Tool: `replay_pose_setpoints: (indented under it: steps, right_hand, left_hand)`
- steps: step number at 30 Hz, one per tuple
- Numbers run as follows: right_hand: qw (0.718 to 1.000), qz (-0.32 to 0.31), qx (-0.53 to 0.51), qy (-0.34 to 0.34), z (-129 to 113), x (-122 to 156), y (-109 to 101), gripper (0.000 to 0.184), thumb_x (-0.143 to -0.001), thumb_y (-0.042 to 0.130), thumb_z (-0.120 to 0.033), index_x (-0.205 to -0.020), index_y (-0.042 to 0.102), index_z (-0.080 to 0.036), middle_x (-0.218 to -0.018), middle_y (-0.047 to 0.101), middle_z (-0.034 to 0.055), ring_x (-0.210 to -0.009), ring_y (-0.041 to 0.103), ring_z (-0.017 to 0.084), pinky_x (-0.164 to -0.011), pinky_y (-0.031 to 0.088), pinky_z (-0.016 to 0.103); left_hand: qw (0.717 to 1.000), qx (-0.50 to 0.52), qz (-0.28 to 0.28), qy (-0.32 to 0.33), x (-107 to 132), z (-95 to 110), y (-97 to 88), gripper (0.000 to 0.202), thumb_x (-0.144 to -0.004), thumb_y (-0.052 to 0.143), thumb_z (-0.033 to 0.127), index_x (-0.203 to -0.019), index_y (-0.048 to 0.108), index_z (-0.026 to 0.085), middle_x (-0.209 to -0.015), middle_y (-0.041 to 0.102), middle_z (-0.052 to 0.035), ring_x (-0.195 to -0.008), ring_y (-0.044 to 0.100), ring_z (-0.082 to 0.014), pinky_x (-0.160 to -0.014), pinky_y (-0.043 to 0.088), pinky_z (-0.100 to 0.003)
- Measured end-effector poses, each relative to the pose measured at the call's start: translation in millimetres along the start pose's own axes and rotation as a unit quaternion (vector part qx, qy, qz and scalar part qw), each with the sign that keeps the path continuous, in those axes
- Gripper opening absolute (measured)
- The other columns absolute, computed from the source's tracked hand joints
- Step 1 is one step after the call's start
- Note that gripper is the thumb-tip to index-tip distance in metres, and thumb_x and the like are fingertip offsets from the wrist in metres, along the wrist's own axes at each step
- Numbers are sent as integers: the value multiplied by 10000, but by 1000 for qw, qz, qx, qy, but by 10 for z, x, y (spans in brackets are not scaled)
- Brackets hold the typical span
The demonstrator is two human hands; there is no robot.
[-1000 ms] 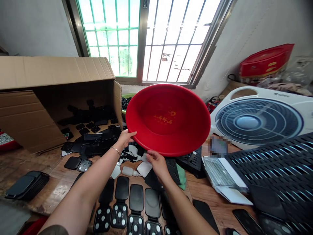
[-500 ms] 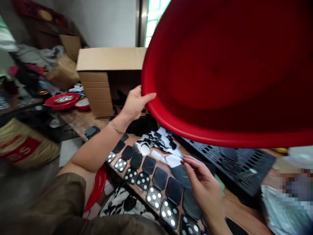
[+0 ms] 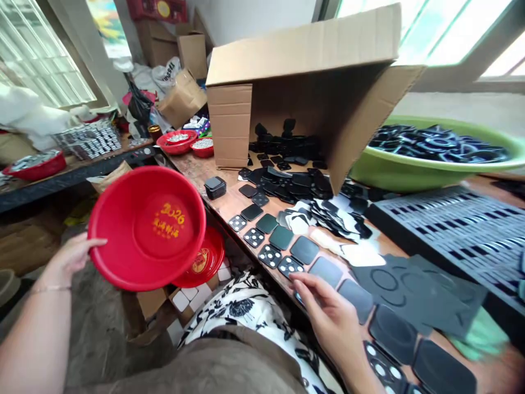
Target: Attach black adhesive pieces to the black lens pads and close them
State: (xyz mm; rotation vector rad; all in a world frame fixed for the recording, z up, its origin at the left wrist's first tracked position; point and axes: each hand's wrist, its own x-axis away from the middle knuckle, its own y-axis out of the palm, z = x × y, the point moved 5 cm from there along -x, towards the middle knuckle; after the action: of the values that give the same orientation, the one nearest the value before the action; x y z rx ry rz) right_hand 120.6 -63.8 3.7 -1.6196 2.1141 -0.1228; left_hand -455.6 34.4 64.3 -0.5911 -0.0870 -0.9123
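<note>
My left hand (image 3: 76, 254) grips the rim of a large red plastic basin (image 3: 123, 251), thumb on the inner side. Tilted toward me, the basin shows yellow lettering on its bottom and nothing inside. My right hand (image 3: 328, 306) is over the table's front edge, thumb and forefinger pinched together; what is between them cannot be made out. Beside those fingertips lies a black square pad with white dots (image 3: 290, 266), one of a row. Behind that row runs another of plain dark square pads (image 3: 304, 250).
A second red basin (image 3: 213, 257) sits low by my lap. An open cardboard box (image 3: 229, 126) spills black pieces onto the table. White and black scraps (image 3: 324, 216) lie near a dark slotted tray (image 3: 451, 219). A green tub (image 3: 402, 172) holds black parts.
My left hand has swung the red basin down and left, from high in front to beside my lap. The view has turned, and my right hand is now nearer the dotted row.
</note>
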Motion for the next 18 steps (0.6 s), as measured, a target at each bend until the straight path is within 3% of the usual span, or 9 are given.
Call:
replay_pose_setpoints:
  steps: [2, 3, 6, 9, 11, 13, 15, 18]
  right_hand:
    - [999, -29, -2, -13, -76, 23, 156, 210, -921, 591, -392, -982, 726, -244, -922, 758, 71, -818, 713, 227, -807, 576, 361]
    - [999, -41, -2, -21, -127, 30, 218, 196, -923, 591, -378, -975, 725, -245, -917, 756, 66, -819, 713, 222, -799, 576, 349]
    - [996, -77, 7, -49, -281, 60, 343, 157, -920, 597, -336, -968, 723, -253, -937, 752, 55, -854, 712, 215, -789, 571, 316]
    - [995, -88, 16, -50, -330, 123, 370, 143, -922, 594, -325, -959, 717, -261, -950, 748, 52, -879, 709, 217, -790, 563, 305]
    - [997, -74, 19, -32, -293, 175, 343, 140, -926, 589, -324, -950, 712, -261, -942, 744, 50, -874, 707, 214, -785, 557, 299]
    - [998, -63, 23, -14, -240, 224, 307, 138, -932, 584, -314, -949, 708, -255, -930, 743, 49, -865, 706, 207, -779, 555, 289]
    - [998, -62, 30, -3, -198, 253, 271, 141, -941, 570, -295, -955, 701, -245, -921, 743, 50, -858, 707, 196, -771, 555, 275]
    - [997, -59, 42, 2, -170, 247, 194, 152, -950, 546, -262, -956, 694, -232, -909, 742, 50, -845, 709, 183, -758, 558, 260]
  left_hand:
    - [997, -5, -6, -78, -14, -578, 29, 114, -944, 520, 59, -1001, 614, 91, -678, 645, 54, -572, 584, -72, -580, 506, -188]
    - [994, -3, -16, -106, -14, -831, 134, 114, -957, 550, 139, -1043, 616, 103, -813, 671, 8, -651, 618, -98, -616, 535, -232]
    - [986, 13, -70, -153, 9, -1430, 712, 336, -946, 605, 342, -1221, 583, 150, -1191, 618, -96, -990, 642, -209, -829, 564, -403]
    - [978, 7, -126, -166, 115, -1823, 1386, 355, -946, 602, 349, -1244, 573, 159, -1229, 604, -100, -1031, 632, -223, -861, 554, -427]
    - [971, -25, -166, -173, 244, -2014, 1709, 314, -945, 601, 363, -1168, 601, 143, -1129, 645, -89, -949, 657, -198, -804, 567, -381]
    - [956, -86, -212, -183, 391, -2159, 1870, 322, -861, 680, 445, -908, 623, 132, -854, 688, -81, -768, 694, -204, -648, 558, -305]
    - [929, -173, -267, -188, 506, -2247, 1900, 445, -693, 784, 535, -649, 540, 166, -573, 623, -64, -524, 651, -236, -458, 478, -293]
    - [879, -294, -353, -128, 524, -2179, 1925, 522, -487, 866, 510, -506, 439, 211, -349, 465, 2, -299, 490, -220, -343, 342, -278]
